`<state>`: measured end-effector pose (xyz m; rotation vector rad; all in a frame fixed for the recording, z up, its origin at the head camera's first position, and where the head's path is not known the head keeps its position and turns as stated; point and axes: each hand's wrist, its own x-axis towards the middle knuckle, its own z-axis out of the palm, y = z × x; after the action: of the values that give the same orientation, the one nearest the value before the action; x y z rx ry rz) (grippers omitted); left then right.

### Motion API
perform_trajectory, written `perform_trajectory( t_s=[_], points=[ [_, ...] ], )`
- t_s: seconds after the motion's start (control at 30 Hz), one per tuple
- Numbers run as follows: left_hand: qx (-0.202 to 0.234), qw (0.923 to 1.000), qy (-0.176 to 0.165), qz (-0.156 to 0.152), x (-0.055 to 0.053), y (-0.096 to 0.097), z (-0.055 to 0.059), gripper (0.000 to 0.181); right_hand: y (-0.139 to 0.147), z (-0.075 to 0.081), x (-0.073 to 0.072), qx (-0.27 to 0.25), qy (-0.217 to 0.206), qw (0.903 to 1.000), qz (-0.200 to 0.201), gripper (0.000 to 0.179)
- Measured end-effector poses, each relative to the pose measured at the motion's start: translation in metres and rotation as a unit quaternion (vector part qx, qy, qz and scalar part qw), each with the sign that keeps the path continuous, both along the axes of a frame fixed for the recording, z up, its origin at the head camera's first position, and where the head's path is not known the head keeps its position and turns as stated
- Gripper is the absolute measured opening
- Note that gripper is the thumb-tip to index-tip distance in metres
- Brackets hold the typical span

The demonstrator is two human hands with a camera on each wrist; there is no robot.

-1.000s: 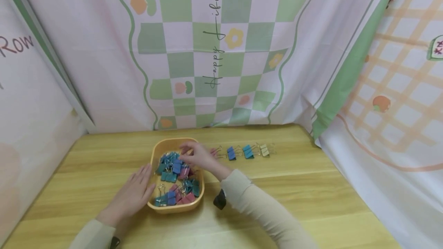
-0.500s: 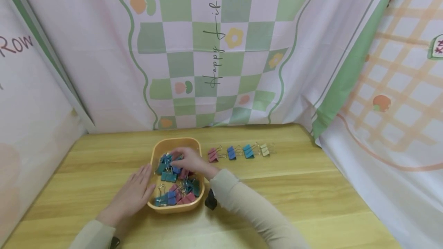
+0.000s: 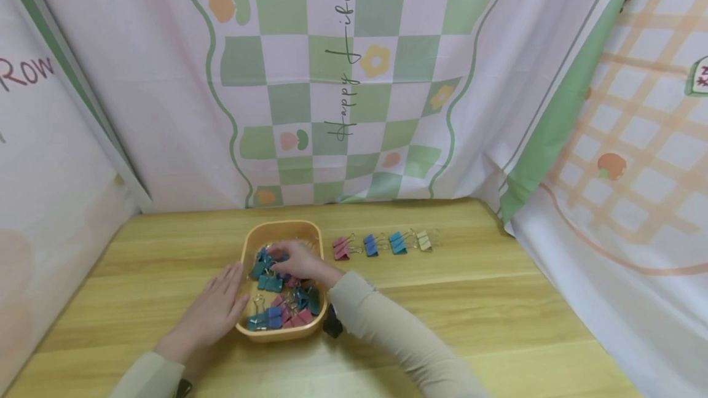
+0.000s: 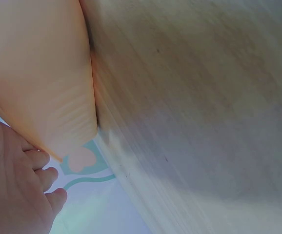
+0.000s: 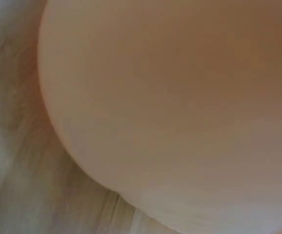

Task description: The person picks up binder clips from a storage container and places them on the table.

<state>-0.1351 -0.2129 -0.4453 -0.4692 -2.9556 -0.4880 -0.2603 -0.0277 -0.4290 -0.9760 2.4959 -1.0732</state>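
A yellow-orange plastic basket (image 3: pixel 282 335) on the table holds several binder clips in teal, blue and pink. My left hand (image 3: pixel 212 306) lies along its left side, fingers straight and held together against the rim. In the left wrist view, those fingers (image 4: pixel 58 197) show beside the basket's outer wall (image 4: pixel 38 73). My right hand (image 3: pixel 298 260) reaches over the right rim into the basket, thumb and index finger bent at the teal binder clips (image 3: pixel 259 268) in the far left part. Whether they pinch a clip, I cannot tell. The basket's blurred wall (image 5: pixel 155 97) fills most of the right wrist view.
To the basket's right, a spaced row of binder clips lies on the wooden table (image 3: pixel 442 300): pink (image 3: pixel 340 249), blue (image 3: pixel 370 245), light blue (image 3: pixel 397 242) and pale yellow (image 3: pixel 423 241). A patterned curtain (image 3: pixel 354 78) hangs behind the table, with more cloth at both sides.
My right hand has moved left and deeper into the basket, from near its far right side to the teal clips, uncovering the pink clip in the row. The left hand stays put.
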Motion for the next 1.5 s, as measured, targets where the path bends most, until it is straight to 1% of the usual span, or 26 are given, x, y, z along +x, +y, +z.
perform_trajectory(
  t_s=[0.2, 0.43, 0.67, 0.8, 0.9, 1.03, 1.1, 1.3, 1.5],
  points=[
    [-0.002, 1.0, 0.002, -0.001, 0.0, 0.0, -0.001, 0.059, -0.001, 0.0, 0.0, -0.006, -0.016, 0.9997, -0.02, 0.027],
    [0.0, 1.0, 0.005, -0.001, -0.001, 0.002, 0.0, 0.059, 0.002, 0.001, -0.001, -0.027, -0.016, 0.9993, -0.021, 0.024],
    [0.005, 1.0, 0.003, -0.004, 0.001, 0.002, 0.003, 0.058, 0.009, 0.004, -0.003, -0.056, -0.045, 0.9968, -0.035, 0.026],
    [0.003, 1.0, 0.0, -0.002, 0.001, 0.002, 0.003, 0.058, 0.013, 0.008, -0.006, -0.058, -0.033, 0.997, -0.04, 0.025],
    [0.003, 1.0, -0.002, -0.001, 0.0, 0.002, 0.003, 0.058, 0.015, 0.012, -0.007, -0.072, -0.029, 0.9961, -0.042, 0.023],
    [0.002, 1.0, -0.002, -0.001, 0.0, 0.002, 0.003, 0.058, 0.018, 0.018, -0.007, -0.101, -0.062, 0.9915, -0.053, 0.019],
    [0.001, 1.0, -0.003, 0.0, 0.001, 0.002, 0.003, 0.059, 0.021, 0.02, -0.007, -0.106, -0.075, 0.9897, -0.061, 0.017],
    [-0.002, 1.0, 0.0, 0.001, 0.001, 0.002, 0.003, 0.059, 0.029, 0.026, -0.008, -0.11, -0.089, 0.9872, -0.073, 0.015],
    [-0.001, 1.0, 0.0, 0.001, 0.001, 0.002, 0.002, 0.058, 0.04, 0.032, -0.013, -0.131, -0.106, 0.9823, -0.081, 0.018]
  ],
)
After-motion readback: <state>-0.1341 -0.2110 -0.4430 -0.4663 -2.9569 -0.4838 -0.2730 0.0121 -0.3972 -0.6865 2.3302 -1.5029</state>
